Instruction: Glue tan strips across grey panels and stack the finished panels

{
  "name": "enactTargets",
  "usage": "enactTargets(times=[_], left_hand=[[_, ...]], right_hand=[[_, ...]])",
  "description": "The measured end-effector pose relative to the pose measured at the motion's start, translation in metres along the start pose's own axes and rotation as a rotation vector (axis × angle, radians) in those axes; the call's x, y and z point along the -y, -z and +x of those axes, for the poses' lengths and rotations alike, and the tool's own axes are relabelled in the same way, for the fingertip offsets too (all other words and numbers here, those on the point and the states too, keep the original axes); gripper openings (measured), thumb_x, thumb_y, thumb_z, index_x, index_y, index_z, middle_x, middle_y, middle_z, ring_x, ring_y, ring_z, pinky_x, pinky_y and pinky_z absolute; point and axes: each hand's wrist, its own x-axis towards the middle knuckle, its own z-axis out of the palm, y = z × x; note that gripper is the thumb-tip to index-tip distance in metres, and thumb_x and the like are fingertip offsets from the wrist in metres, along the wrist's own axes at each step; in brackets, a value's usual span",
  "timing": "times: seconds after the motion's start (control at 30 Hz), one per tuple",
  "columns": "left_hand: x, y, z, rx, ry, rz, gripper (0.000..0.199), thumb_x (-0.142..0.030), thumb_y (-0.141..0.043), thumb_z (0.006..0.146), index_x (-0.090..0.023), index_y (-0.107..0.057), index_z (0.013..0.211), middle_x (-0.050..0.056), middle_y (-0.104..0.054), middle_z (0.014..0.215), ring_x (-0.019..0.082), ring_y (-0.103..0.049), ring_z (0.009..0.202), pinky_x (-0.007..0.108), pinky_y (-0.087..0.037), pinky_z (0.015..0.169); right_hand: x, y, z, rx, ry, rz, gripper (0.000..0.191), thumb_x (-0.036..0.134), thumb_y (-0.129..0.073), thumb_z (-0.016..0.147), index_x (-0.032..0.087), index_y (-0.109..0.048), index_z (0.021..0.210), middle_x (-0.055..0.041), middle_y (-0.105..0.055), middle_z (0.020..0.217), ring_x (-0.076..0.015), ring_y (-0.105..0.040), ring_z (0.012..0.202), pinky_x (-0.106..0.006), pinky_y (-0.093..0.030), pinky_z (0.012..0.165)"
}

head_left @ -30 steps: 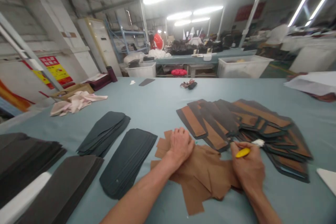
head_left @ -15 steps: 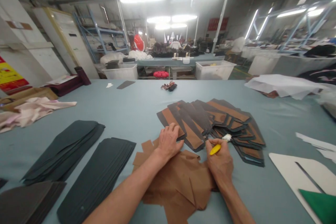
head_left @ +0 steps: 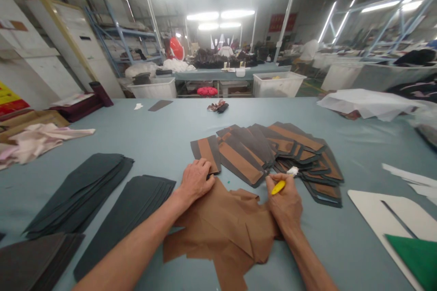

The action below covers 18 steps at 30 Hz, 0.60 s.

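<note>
The right hand [head_left: 285, 202] closes firmly around a yellow tool [head_left: 278, 187]. The left hand [head_left: 195, 183] stays open and flat, holding nothing, on the brown sheets [head_left: 218, 227], its fingertips touching the dark panels [head_left: 239, 163].

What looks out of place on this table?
A lone dark strip lies at the far side of the table, well away from the squared dark stacks, with a small white scrap near it. The tan sheets also lie loose and overlapping.
</note>
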Motion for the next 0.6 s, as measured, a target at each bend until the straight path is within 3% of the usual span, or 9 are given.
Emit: enactTargets(times=[0.2, 0.6], left_hand=[[0.021, 0.005, -0.003, 0.023, -0.044, -0.014, 0.034, -0.04, -0.069, 0.102, -0.019, -0.067, 0.128, 0.01, -0.067, 0.134, 0.026, -0.068, 0.117, 0.049, -0.059, 0.1], [0.023, 0.005, -0.012, 0.034, -0.065, -0.066, 0.033, -0.04, -0.069, 0.102, -0.019, -0.067, 0.127, 0.01, -0.067, 0.133, 0.026, -0.068, 0.116, 0.049, -0.059, 0.099]], right_hand=[[0.0, -0.004, -0.001, 0.006, 0.041, -0.06, 0.03, 0.05, -0.059, 0.092, 0.025, -0.064, 0.108, -0.005, -0.073, 0.087, -0.0246, -0.063, 0.073, -0.031, -0.031, 0.066], [-0.006, -0.01, -0.002, 0.014, 0.163, -0.113, 0.035, 0.052, -0.06, 0.091, 0.025, -0.063, 0.112, -0.0052, -0.074, 0.089, -0.0256, -0.067, 0.076, -0.03, -0.032, 0.065]])
